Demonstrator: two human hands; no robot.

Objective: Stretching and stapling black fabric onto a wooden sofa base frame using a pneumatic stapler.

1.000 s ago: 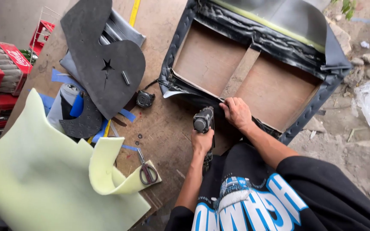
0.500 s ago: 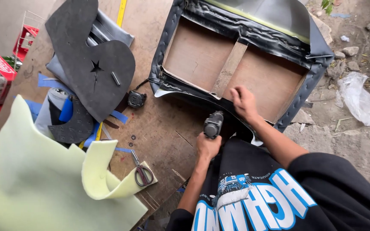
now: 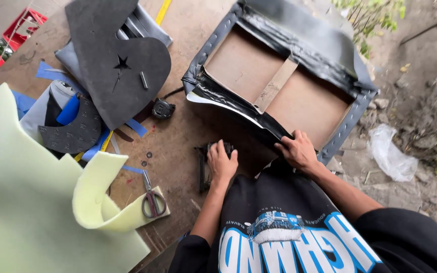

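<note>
Staple gun (image 3: 204, 167) on the workbench under the gripping left hand (image 3: 222, 163), right hand (image 3: 296, 150) flat, open on the black seat cover (image 3: 238, 103).

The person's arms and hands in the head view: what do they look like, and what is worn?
Both forearms are bare, as are the left hand and the right hand: no gloves, watch or rings visible. Black short sleeves end near the elbows, on a black shirt with large blue-and-white lettering.

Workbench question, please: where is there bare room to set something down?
Bare wood lies between the stapler under the left hand and the scissors, up to the tape measure. Foam, dark cutouts and the seat frame crowd elsewhere.
</note>
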